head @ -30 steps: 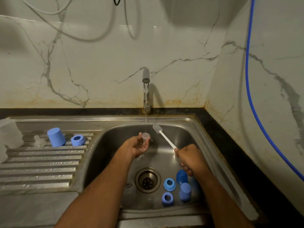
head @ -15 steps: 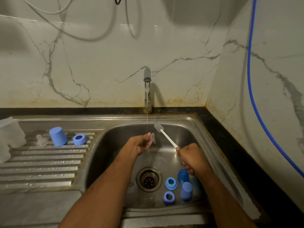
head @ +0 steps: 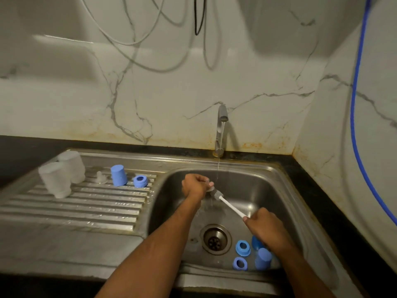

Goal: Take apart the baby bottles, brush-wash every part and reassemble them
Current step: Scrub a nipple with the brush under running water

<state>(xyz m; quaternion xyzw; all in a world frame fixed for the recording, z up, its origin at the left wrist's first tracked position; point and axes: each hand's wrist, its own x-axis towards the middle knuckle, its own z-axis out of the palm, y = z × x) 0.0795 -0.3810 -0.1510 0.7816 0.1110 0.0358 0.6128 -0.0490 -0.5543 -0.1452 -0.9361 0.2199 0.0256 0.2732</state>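
Note:
Over the sink basin (head: 257, 186), my left hand (head: 194, 187) grips a small clear nipple (head: 210, 188), mostly hidden by the fingers. My right hand (head: 265, 229) holds the white-handled brush (head: 231, 206), and its grey bristle head touches the nipple. Two blue collar rings (head: 242, 247) and two blue caps (head: 263, 258) lie at the basin's front right. On the drainboard (head: 86, 207) stand two clear bottle bodies (head: 62, 175), a clear nipple (head: 100, 177), a blue cap (head: 118, 175) and a blue ring (head: 140, 181).
The tap (head: 221, 130) runs a thin stream into the basin just right of my left hand. The drain (head: 215, 239) sits in the basin's middle front. A blue hose (head: 356, 117) hangs down the right wall, and grey cables hang on the back wall.
The brush head has come down from beside the tap stream onto the nipple. My left hand turned and shifted left of the stream. The view has tilted, showing more of the drainboard.

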